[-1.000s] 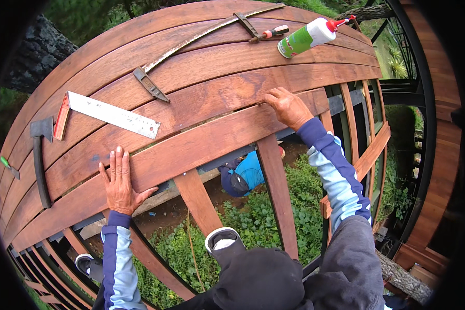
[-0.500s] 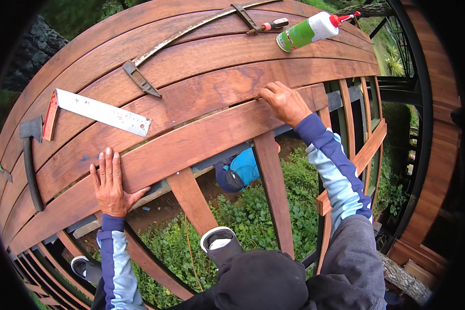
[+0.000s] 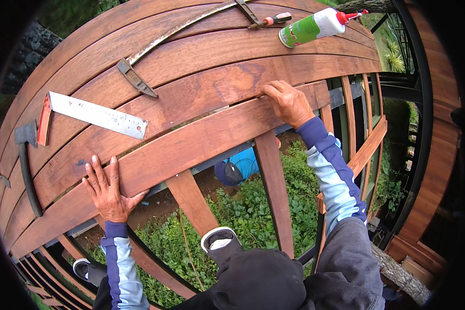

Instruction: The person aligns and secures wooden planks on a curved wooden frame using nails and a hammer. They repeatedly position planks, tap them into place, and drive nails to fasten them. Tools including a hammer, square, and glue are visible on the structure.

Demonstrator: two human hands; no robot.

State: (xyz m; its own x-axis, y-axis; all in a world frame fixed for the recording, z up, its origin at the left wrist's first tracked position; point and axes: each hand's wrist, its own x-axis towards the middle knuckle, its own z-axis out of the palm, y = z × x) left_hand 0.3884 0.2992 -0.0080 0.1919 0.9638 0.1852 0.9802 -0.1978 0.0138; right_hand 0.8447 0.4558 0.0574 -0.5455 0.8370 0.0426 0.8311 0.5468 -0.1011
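Your left hand [image 3: 110, 200] lies flat, fingers spread, on the plank [image 3: 191, 144] crossing mid-frame; your right hand [image 3: 289, 106] curls over its upper edge, right of centre; whether it grips, I cannot tell; uneven pushing could skew the plank.

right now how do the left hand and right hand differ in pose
The left hand lies open with fingers spread; the right hand has its fingers bent together. The left hand's thumb sticks out sideways, while the right hand's thumb can't be made out. The right hand is near the plank's right end; the left hand is farther left. Both are bare and on the same plank.
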